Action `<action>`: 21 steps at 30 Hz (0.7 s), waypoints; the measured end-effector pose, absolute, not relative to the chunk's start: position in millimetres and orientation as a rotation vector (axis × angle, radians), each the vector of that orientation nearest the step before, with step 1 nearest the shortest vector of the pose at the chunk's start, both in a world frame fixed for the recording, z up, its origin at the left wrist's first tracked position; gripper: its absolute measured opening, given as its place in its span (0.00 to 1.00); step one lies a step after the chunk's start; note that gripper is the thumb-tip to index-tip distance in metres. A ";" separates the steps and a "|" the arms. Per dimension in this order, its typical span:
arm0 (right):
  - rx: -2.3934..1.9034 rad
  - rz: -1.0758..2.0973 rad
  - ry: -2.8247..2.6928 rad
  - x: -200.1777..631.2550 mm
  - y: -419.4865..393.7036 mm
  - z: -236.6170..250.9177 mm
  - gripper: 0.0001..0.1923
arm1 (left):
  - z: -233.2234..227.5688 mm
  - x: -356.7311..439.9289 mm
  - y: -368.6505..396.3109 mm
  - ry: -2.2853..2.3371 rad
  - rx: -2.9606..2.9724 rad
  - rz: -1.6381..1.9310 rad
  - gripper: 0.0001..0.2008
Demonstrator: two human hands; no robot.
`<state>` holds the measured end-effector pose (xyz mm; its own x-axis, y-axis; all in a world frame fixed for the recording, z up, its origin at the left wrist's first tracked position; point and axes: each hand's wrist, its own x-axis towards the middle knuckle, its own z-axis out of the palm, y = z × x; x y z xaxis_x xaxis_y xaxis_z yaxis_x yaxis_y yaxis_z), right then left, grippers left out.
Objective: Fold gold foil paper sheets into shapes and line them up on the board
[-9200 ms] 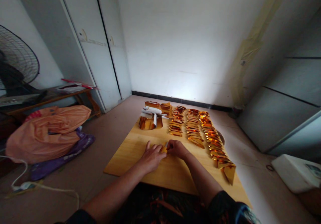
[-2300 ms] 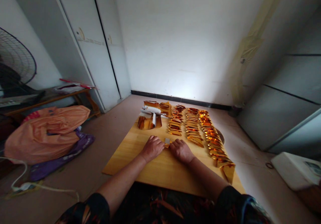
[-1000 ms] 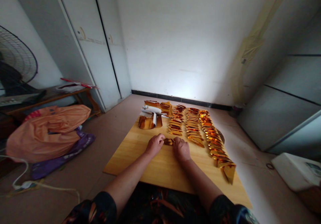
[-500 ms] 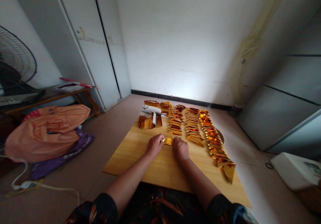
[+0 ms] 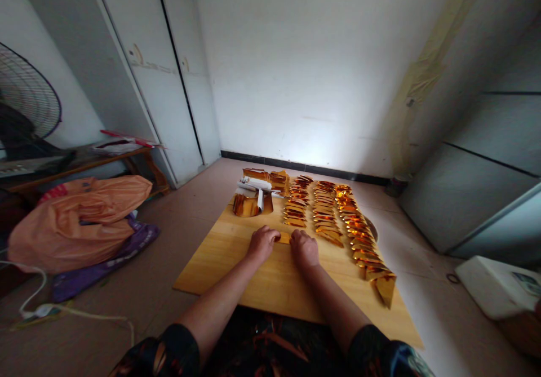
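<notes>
1. Your L hand (image 5: pixel 261 244) is curled in, fingers closed on the L end of a small gold piece (image 5: pixel 284 238).
2. Your R hand (image 5: pixel 305 248) is also curled narrow, holding the R end; fingertips hidden, so can't tell exact grip.
3. The piece sits btwn your hands, low over the wooden board (image 5: pixel 220 264), approx. mid-width.
4. Folded gold pcs stand in 3 rows beyond & to your R: L row (image 5: pixel 295 217), middle row (image 5: pixel 326 217), R row (image 5: pixel 364 256). R row is longest, running down the board's R side.
5. Far L corner of board: curved gold sheets (image 5: pixel 245 205), w/ white rolled paper (image 5: pixel 256 183) just behind them & a gold stack (image 5: pixel 279 181) next to it.
6. On your L, off the board: orange bag (image 5: pixel 76 225) partly over a purple bag (image 5: pixel 105 270).
</notes>
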<state>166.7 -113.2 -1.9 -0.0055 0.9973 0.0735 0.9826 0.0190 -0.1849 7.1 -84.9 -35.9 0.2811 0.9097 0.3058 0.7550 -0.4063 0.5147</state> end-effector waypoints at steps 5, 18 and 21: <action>-2.047 0.111 -2.093 169.8 -112.8 -4.1 0.07 | -34.1 7.3 -85.8 1.535 2.299 0.800 0.15; -1.846 0.284 -2.004 184.7 -108.2 -12.9 0.11 | -16.7 8.2 -97.4 1.455 2.625 0.642 0.12; -1.833 0.274 -1.980 183.8 -105.0 -10.3 0.13 | -16.7 11.0 -95.7 1.361 2.686 0.572 0.11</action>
<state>183.8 -105.0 -10.3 -0.0373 0.9841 0.1739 0.9000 0.1087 -0.4220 11.0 -95.7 -16.7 0.5365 0.7916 0.2925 0.7630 -0.6031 0.2325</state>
